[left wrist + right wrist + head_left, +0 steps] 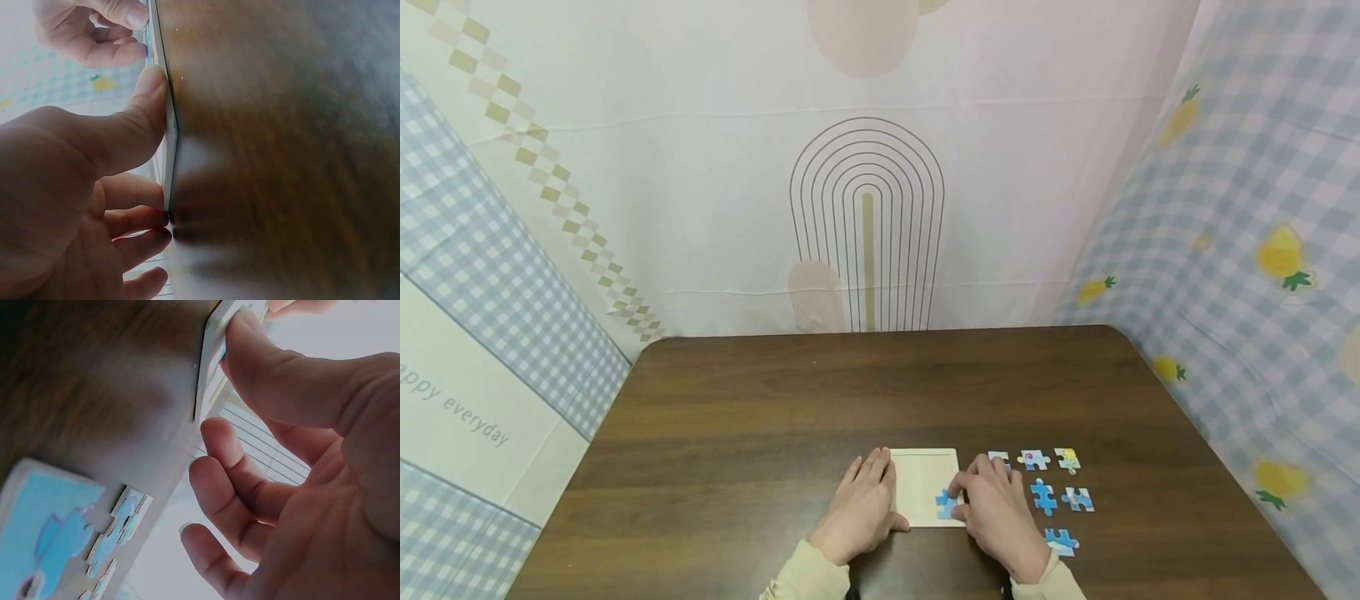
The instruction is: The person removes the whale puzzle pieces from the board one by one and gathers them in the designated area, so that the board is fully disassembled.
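A square, pale puzzle tray (pixel 917 475) with a raised rim lies near the front of the table. In its near right corner is a blue jigsaw piece (pixel 944 502), partly covered by my right hand (pixel 1000 512). The right thumb (pixel 275 378) and index finger hold that piece at the tray's right rim, while the other fingers are bent above the table. My left hand (pixel 861 508) rests along the tray's left side, fingers extended towards the far corner. Its thumb (pixel 147 106) touches the near edge.
Several loose jigsaw pieces lie right of the tray, among them a blue one (pixel 1043 497), one with a yellow pattern (pixel 1067 458) and a blue-and-white one (pixel 1062 542). The brown table (pixel 737 433) is bordered by a white patterned cloth (pixel 722 208) behind and checked cloth (pixel 1210 275) at right.
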Demonstrator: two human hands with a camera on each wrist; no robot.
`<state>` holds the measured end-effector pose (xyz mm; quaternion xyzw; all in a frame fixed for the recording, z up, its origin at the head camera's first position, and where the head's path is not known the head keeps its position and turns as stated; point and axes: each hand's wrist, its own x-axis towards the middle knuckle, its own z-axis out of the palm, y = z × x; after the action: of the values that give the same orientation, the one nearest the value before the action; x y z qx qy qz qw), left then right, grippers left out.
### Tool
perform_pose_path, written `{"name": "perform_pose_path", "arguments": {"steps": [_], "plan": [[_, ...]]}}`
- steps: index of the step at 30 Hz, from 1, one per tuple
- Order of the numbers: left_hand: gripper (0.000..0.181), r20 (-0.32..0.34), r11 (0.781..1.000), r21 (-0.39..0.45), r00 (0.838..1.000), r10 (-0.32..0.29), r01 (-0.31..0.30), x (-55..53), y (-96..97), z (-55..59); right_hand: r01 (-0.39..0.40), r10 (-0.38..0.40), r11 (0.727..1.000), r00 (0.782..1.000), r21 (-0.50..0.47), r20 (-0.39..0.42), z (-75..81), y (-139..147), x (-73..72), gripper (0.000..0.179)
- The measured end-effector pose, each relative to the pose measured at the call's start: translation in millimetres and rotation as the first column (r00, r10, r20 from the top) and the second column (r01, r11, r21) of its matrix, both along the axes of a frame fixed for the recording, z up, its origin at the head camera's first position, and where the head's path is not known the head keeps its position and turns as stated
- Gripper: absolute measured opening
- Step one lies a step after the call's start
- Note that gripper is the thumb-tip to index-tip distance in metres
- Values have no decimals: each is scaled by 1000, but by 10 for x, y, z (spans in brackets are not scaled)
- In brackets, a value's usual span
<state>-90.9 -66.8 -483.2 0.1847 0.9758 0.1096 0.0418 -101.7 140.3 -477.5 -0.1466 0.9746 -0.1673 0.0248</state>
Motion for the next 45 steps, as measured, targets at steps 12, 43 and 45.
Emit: {"name": "perform_pose_path", "arguments": {"steps": [12,43,45], "plan": [[82,-6,1000,16,1000,-2,2,12,-4,-10,-22,22,1000,1000,13,-12,-21,-22,-30,26],[81,-57,1000,5,998,-13,13,11,-9,-16,-65,60,988,997,-143,-40,82,-9,19,30],[81,-55,1000,3,998,-14,14,11,-11,-19,-66,60,986,997,-150,-41,86,-4,18,30]]}}
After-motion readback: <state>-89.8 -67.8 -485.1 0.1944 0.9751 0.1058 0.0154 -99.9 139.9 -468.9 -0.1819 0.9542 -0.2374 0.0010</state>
